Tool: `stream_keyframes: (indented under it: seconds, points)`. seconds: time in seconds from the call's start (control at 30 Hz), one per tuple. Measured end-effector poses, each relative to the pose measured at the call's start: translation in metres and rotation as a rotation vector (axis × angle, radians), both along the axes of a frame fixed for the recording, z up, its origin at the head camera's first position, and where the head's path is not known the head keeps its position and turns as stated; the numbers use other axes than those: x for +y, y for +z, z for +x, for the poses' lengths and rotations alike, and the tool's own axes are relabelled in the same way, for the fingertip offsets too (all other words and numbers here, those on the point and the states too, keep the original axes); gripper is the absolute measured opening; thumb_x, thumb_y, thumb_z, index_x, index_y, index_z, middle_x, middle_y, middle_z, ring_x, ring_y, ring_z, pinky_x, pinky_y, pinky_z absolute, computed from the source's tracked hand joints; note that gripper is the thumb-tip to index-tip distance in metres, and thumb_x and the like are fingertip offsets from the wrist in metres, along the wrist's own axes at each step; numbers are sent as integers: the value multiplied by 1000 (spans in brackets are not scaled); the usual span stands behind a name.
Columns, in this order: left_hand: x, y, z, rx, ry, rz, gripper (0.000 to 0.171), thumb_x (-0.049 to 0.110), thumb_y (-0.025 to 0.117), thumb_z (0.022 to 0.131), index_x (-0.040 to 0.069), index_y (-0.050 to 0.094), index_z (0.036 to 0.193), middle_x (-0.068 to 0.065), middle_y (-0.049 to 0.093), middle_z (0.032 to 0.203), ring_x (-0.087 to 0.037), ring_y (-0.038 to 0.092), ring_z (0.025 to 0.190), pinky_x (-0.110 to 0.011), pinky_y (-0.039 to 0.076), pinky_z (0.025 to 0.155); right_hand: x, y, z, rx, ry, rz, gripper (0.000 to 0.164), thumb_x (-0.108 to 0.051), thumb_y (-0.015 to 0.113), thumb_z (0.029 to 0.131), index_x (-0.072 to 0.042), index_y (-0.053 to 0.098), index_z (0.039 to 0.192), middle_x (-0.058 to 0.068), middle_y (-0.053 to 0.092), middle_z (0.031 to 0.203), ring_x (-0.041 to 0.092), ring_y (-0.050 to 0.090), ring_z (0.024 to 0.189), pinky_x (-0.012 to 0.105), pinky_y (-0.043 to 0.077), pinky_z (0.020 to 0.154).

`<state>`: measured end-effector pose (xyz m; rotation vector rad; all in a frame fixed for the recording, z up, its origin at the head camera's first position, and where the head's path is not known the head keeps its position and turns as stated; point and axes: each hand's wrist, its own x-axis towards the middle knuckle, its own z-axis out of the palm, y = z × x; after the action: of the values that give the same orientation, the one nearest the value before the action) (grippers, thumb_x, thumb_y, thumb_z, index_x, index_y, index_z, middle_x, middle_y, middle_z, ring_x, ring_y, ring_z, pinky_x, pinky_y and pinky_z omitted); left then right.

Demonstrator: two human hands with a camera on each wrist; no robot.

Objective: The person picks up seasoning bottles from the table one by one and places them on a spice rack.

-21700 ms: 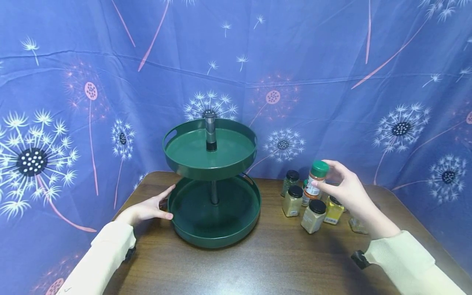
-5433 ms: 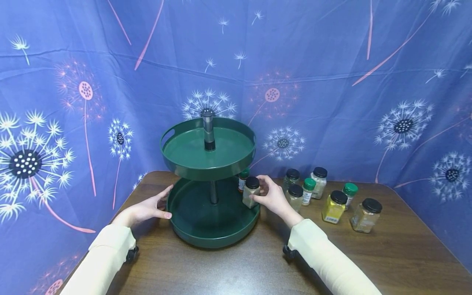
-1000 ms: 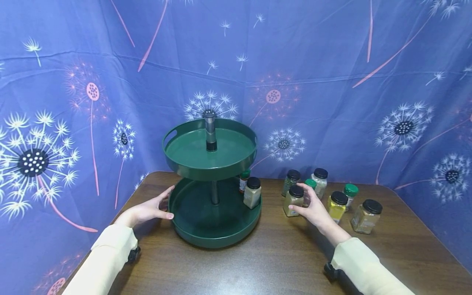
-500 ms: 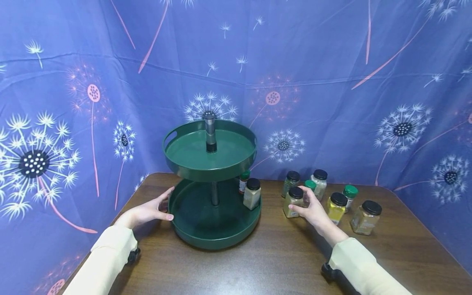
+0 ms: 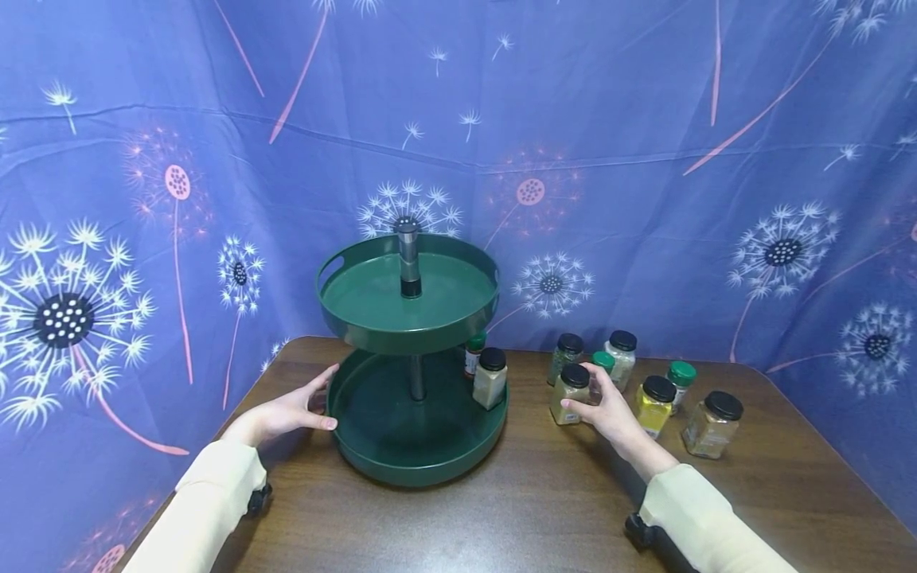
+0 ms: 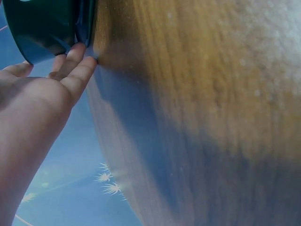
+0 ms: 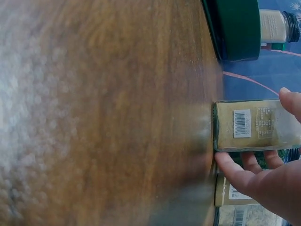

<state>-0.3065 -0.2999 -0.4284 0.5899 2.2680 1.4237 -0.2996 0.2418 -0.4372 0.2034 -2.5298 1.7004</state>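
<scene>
A dark green two-tier round tray (image 5: 411,469) stands on the table, its tiers joined by a metal post (image 5: 416,376). My left hand (image 5: 282,412) rests against the left wall of the lower tier, fingers extended and spread from the thumb. My right hand (image 5: 614,415) grips a square spice jar (image 5: 568,404) of tan powder with a black lid, thumb on one side and fingers on the other. In the right wrist view the jar's barcode (image 7: 242,123) shows, its base right at the tabletop. A pale-powder jar (image 5: 490,383) and a green-capped bottle (image 5: 471,360) stand on the lower tier's right side.
Around my right hand stand a green-herb jar (image 5: 566,358), a green-capped bottle (image 5: 603,360), a pale jar (image 5: 622,354), a yellow jar (image 5: 653,410), another green-capped bottle (image 5: 679,380) and a light brown jar (image 5: 711,430). A blue patterned cloth (image 5: 630,207) hangs behind the wooden table (image 5: 530,509).
Since the oldest frame, the green-capped bottle and the pale-powder jar have moved onto the lower tier. My right hand has gone back right to the tan jar; in the last second, hardly any motion.
</scene>
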Motion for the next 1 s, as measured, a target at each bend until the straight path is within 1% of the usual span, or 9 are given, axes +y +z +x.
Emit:
stream_keyframes:
  seconds: [0.33,0.53,0.63,0.73,0.83,1.0]
  points:
    - [-1,1,1,-11,-1,2,103,18,70,86,12,-9,152,-31,7,151,-54,14,135,-61,25,106,-2,2,1,16,-15,13,71,-13,73,82,-9,32,139,25,47,127,38,48,116,26,47,75]
    - [-1,-1,0,-10,1,11,103,17,70,85,13,-8,152,-30,7,151,-54,14,136,-61,24,106,-3,2,1,43,-38,31,68,-10,75,80,-9,36,136,22,50,120,32,54,107,24,48,72]
    - [-1,-2,0,-7,3,11,103,16,70,85,12,-8,152,-30,7,151,-55,14,135,-61,23,106,-3,2,2,60,-36,32,67,-8,75,79,-8,39,134,22,52,118,29,57,102,24,49,71]
    - [-1,-2,0,4,5,1,103,17,70,85,12,-8,152,-30,7,152,-55,15,135,-61,23,106,-3,2,2,73,-30,29,65,-7,76,78,-8,40,133,22,53,118,29,58,100,24,49,70]
    - [-1,-2,0,8,1,1,103,17,70,85,12,-8,152,-30,7,152,-54,16,135,-61,24,106,-4,8,6,84,-24,37,65,-8,76,78,-7,41,133,24,53,119,33,58,102,24,49,70]
    - [-1,-2,-1,1,-9,15,103,15,70,85,11,-9,151,-31,8,151,-54,17,135,-60,26,105,-6,17,6,99,-24,64,68,-13,77,79,-9,40,136,22,53,122,36,54,109,25,49,74]
